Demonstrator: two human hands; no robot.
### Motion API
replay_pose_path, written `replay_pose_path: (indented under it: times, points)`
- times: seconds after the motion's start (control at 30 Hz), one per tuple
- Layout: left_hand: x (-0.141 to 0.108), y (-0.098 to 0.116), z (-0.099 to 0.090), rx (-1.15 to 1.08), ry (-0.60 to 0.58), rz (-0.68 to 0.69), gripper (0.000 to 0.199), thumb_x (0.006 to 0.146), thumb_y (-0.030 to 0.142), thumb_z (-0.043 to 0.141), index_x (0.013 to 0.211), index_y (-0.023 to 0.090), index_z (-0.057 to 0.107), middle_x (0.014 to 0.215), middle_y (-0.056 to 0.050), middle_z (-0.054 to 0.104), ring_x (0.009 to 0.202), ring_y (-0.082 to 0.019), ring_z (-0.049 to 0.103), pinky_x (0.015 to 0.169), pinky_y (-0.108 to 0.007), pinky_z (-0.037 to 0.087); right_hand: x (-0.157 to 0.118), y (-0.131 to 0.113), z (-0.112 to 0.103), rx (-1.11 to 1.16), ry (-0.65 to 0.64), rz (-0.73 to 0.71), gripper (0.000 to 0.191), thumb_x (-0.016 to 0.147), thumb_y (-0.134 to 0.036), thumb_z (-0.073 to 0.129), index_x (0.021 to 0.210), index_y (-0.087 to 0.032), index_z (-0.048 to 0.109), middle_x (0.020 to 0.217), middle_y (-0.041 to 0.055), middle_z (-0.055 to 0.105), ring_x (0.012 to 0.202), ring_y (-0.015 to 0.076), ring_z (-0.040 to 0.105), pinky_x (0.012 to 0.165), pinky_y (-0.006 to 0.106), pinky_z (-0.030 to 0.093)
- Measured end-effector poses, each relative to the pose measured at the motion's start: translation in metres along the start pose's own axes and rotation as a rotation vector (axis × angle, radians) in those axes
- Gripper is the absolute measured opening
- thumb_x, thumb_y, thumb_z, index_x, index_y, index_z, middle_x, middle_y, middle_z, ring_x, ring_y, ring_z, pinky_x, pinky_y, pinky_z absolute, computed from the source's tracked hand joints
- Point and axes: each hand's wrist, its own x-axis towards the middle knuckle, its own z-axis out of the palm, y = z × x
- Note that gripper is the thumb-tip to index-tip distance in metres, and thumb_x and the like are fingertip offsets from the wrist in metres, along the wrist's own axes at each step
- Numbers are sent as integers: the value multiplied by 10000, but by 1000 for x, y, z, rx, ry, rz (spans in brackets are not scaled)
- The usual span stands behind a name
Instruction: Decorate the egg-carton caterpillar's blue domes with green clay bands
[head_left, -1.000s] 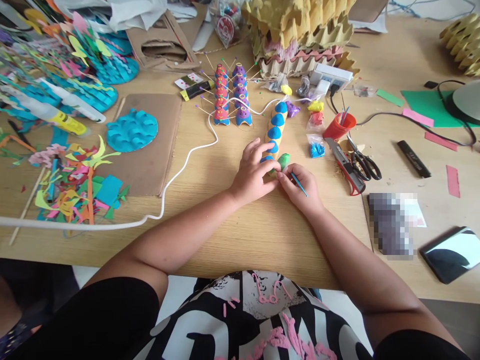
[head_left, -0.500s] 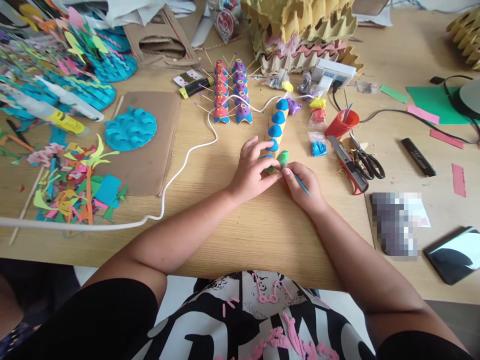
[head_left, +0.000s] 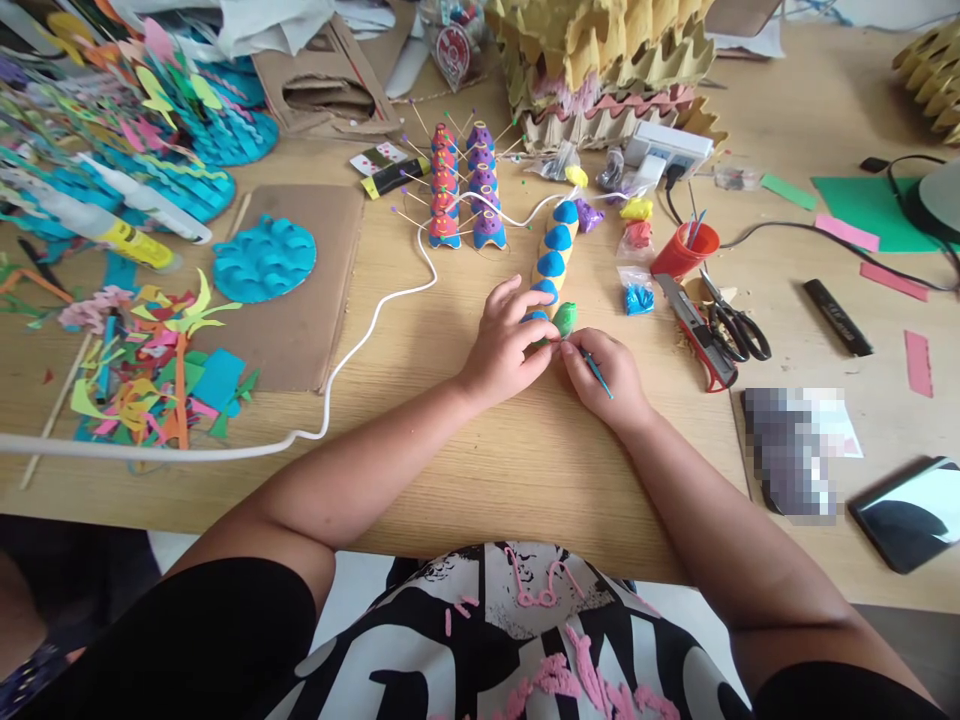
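My right hand (head_left: 606, 372) is closed around a thin blue modelling tool (head_left: 598, 375), whose end slants out over the back of the hand. My left hand (head_left: 510, 345) brings thumb and forefinger together close to the right fingertips; whatever they pinch is too small to make out. Right behind the fingertips sits a lump of green clay (head_left: 565, 318). A yellow egg-carton strip with blue clay domes (head_left: 551, 264) lies beyond my left hand, its near end partly hidden by the fingers. Two finished-looking strips stand further back, one red (head_left: 444, 190) and one purple (head_left: 482, 190), with pins sticking out.
A white cable (head_left: 375, 310) winds across the table. Scissors (head_left: 739, 325), a utility knife (head_left: 697, 335) and a red cup (head_left: 684, 250) are at the right. On the left are paper scraps (head_left: 150, 370) and a blue wavy disc (head_left: 264, 260) on cardboard. Egg trays (head_left: 600, 60) are stacked behind.
The blue tool has tilted slightly more upright in my right hand, and its free end has shifted a little left. My left fingertips have moved slightly left; the other things stay put.
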Motion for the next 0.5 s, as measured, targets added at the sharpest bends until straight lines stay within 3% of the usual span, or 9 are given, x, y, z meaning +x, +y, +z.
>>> replay_pose_path:
  times: [0.23, 0.5]
  points:
    - [2, 2, -1, 6, -21, 3, 96, 1008, 317, 669, 945, 267, 722, 1406, -54, 683, 1529, -316, 494, 1344, -635, 326, -1, -14, -4, -349, -5, 5, 164, 961, -300, 561, 816, -235, 600, 813, 65, 713, 709, 205, 585, 652, 341, 354]
    - [-2, 1, 4, 13, 16, 30, 155, 1048, 381, 612, 998, 256, 689, 1444, -86, 645, 1540, -319, 465, 1350, -615, 326, -2, -17, -2, -380, 33, -84, 214, 998, -241, 512, 792, -242, 570, 775, 58, 685, 698, 198, 569, 663, 338, 364]
